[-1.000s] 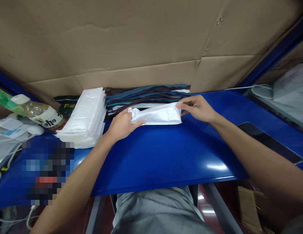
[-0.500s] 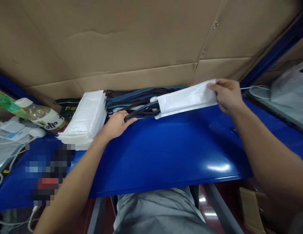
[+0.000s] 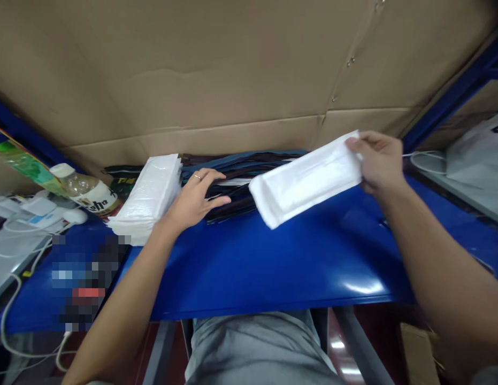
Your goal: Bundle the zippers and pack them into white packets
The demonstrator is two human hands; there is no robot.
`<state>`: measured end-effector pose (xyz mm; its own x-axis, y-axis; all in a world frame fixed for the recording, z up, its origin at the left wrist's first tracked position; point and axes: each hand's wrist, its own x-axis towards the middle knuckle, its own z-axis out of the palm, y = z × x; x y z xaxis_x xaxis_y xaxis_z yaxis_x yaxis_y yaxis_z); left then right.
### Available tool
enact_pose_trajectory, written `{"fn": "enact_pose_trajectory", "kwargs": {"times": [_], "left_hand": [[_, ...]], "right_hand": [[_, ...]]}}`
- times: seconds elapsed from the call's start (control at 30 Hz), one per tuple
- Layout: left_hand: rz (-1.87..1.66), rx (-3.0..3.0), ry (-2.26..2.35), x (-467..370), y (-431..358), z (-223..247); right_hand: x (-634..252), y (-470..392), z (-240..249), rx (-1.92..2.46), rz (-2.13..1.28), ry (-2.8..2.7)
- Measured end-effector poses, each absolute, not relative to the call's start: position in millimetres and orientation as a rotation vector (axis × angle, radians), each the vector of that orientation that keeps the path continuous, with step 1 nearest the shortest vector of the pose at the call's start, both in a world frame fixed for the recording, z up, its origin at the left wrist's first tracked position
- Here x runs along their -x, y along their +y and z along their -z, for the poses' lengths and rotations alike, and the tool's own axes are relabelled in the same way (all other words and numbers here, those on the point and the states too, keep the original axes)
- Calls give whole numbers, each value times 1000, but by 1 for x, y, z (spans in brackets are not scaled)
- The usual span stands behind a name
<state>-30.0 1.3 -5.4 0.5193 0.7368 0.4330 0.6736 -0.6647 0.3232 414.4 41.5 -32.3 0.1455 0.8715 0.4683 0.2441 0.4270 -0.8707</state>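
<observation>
My right hand grips one end of a white padded envelope, which is held tilted above the blue table. Thumb and fingers of my left hand are spread, with nothing between them. This hand is beside a pile of dark and blue strips lying along the cardboard backing. Left of it stands a stack of white padded envelopes, partly behind my left forearm. No strip shows at the held envelope's near end.
A bottle with a white cap, a green bottle and white chargers with cables are at the left. Cardboard rises behind the blue table. A whitish bag sits at the right.
My left hand has let go of the dark strips it held at the envelope's mouth. The envelope's left end has swung down toward me, and the strips are no longer seen in it.
</observation>
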Motion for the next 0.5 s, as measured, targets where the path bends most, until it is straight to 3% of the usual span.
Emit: {"fn": "enact_pose_trajectory", "kwargs": {"times": [0.07, 0.13, 0.23, 0.3, 0.4, 0.5], "left_hand": [[-908, -2427, 1193, 13, -16, -8], [-727, -2291, 1168, -6, -34, -17], [-506, -2370, 1111, -18, -52, -29], [-573, -2427, 1173, -2, -54, -42], [-737, -2479, 1640, 58, -45, -66], [-568, -2406, 2084, 135, -29, -77]], "right_hand": [[-386, 34, 37, 1094, -630, -1309], [-356, 22, 40, 1102, -766, -1414], [-327, 8, 38, 1055, -809, -1444], [-325, 6, 37, 1022, -825, -1434], [-341, 13, 40, 1055, -874, -1475], [-353, 21, 49, 1176, -822, -1579]]}}
